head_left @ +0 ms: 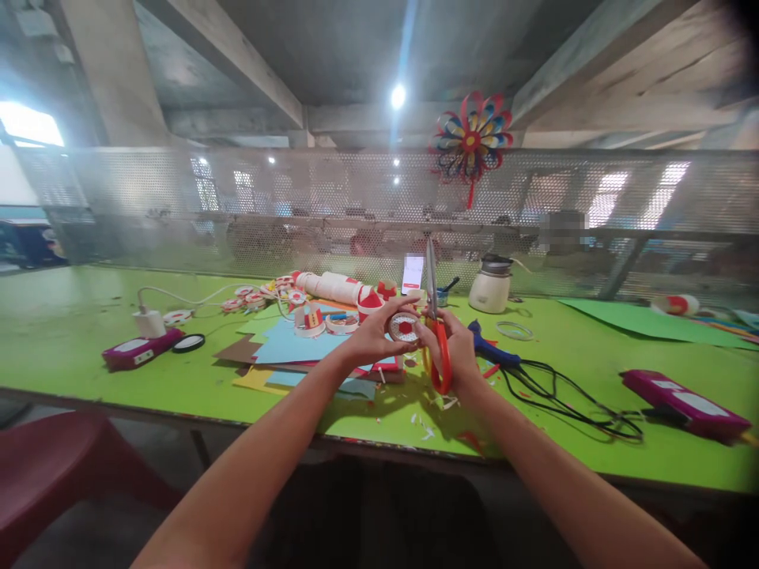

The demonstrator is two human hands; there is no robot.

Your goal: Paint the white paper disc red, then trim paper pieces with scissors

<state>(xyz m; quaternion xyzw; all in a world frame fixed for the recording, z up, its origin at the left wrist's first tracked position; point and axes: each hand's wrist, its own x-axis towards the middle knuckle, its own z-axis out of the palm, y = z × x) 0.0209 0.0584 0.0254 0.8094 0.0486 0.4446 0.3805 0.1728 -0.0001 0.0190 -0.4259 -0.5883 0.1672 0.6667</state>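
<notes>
Two bare forearms (261,458) reach from the bottom edge over a lime-green table (53,340). The left hand (375,332) curls fingers and thumb around a round, thick-rimmed piece (405,327) with a red centre, held up between the two hands. The right hand (461,352) is clamped on orange-handled scissors (442,370), the blades pointing upward and seemingly together; whether its thumb touches the piece is unclear.

Left of the left hand lie stacked coloured paper sheets (285,348). Beyond it are red-and-white paper tubes (332,289) and, farther left, a cluster of red-and-white discs (247,299). Just right of the right hand sits a blue-handled tool (501,356) with a black cord (569,407); past that hand stands a beige jug (489,292).

Paper scraps (423,431) on the near side of both hands suggest much cutting is done. The round piece looks largely formed but remains separate from the tubes; how much work is left cannot be told.
</notes>
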